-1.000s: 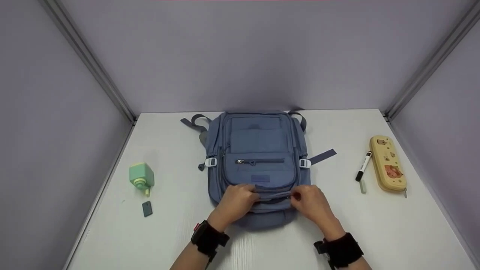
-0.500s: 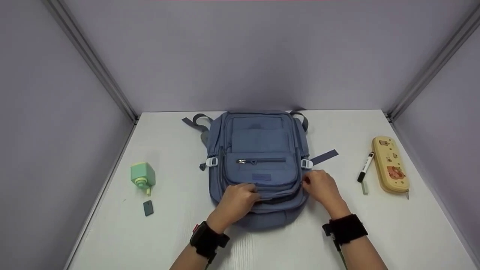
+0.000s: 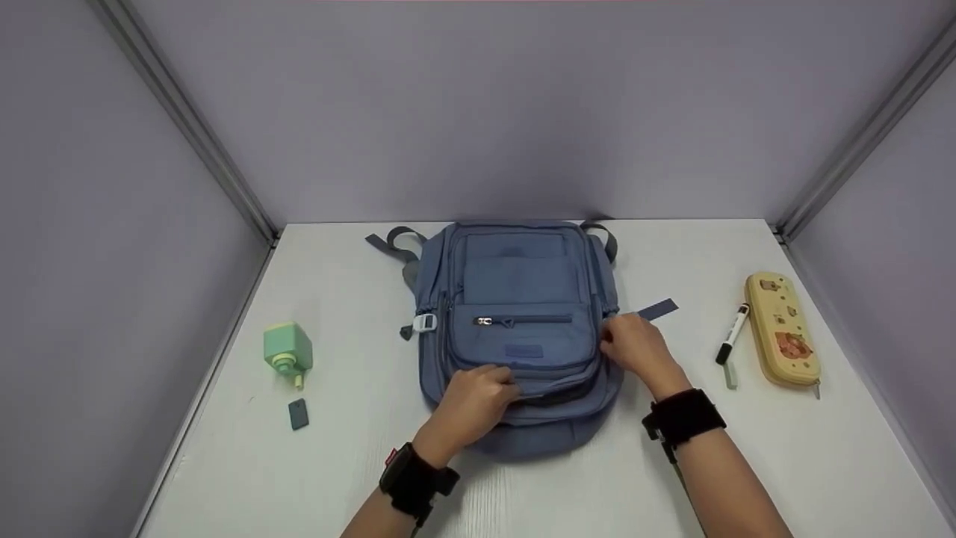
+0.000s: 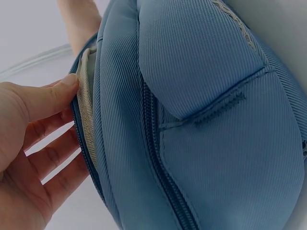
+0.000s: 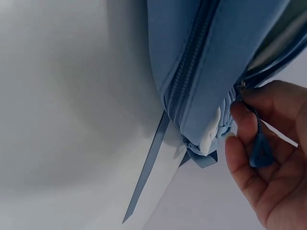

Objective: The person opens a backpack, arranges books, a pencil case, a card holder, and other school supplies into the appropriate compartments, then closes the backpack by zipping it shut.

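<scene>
A blue backpack (image 3: 523,280) lies on the white table, front pocket upward. Along its near end a zipped compartment gapes, its pale lining (image 4: 87,96) showing in the left wrist view. My left hand (image 3: 476,403) pinches the edge of that opening between thumb and fingers. At the bag's right side, my right hand (image 3: 636,350) pinches a zipper pull (image 5: 242,88), and a blue triangular tag (image 5: 261,151) dangles from it against the palm. Behind the right hand, the right white buckle is hidden in the head view but partly shows in the right wrist view.
On the left stand a green box-shaped object (image 3: 287,347) with a yellow nozzle-like part and a small dark block (image 3: 298,414). To the right lie a marker (image 3: 733,334), a pale green stick (image 3: 730,376) and a yellow pencil case (image 3: 783,329). Grey walls enclose the table.
My right hand has moved up along the bag's right side, away from the near end, drawing the zipper pull along. My left hand has kept its grip at the opening's edge.
</scene>
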`<act>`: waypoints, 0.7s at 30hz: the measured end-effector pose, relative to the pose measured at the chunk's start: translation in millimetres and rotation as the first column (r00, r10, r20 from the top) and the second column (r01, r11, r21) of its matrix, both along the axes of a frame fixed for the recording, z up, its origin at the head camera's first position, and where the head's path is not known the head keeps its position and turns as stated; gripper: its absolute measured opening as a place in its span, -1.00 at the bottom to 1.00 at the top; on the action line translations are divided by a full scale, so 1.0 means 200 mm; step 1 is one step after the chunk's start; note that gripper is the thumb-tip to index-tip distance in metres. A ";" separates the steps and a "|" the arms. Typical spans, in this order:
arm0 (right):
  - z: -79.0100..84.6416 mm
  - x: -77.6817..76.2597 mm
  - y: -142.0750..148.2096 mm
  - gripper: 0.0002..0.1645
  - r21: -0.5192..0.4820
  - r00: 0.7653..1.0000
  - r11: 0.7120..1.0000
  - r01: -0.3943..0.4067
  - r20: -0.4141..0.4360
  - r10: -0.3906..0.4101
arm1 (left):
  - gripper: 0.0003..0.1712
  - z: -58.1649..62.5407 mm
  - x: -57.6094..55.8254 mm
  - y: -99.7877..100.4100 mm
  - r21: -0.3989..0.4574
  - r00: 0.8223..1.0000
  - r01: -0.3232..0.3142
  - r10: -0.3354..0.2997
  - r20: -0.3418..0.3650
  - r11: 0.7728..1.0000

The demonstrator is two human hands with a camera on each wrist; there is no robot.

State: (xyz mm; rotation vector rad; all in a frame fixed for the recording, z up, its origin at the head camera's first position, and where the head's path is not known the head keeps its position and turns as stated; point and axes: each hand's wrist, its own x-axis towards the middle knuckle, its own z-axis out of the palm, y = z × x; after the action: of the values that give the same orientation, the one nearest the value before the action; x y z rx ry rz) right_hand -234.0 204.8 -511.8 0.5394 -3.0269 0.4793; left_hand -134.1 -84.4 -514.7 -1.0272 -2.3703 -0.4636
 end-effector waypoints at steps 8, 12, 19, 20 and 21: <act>0.03 0.04 0.01 -0.82 -0.039 0.999 0.998 -0.048 0.016 0.049 | -0.74 -0.01 0.00 0.01 -0.019 0.999 -0.033 0.033 0.014 0.999; 0.03 0.05 0.01 -0.81 -0.059 0.999 0.997 -0.045 -0.008 0.045 | -0.76 -0.03 0.01 0.01 -0.051 0.999 -0.023 0.025 0.036 0.998; -0.02 0.02 0.03 -0.85 -0.075 0.993 0.996 -0.045 -0.113 0.036 | -0.76 -0.04 0.02 0.01 -0.079 0.997 0.003 0.003 0.079 0.997; -0.03 0.02 0.03 -0.86 -0.083 0.991 0.995 -0.051 -0.129 0.040 | -0.75 -0.04 0.02 0.02 -0.082 0.997 0.002 0.004 0.079 0.997; -0.04 0.01 0.04 -0.88 -0.096 0.989 0.994 -0.055 -0.141 0.042 | -0.75 -0.04 0.02 0.02 -0.085 0.997 0.001 0.006 0.080 0.996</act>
State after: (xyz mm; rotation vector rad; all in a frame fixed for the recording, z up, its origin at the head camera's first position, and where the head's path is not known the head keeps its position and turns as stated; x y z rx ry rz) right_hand -231.5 212.1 -519.7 0.6144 -2.8463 0.5657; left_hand -130.5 -80.9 -522.4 -1.0617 -2.4808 -0.4131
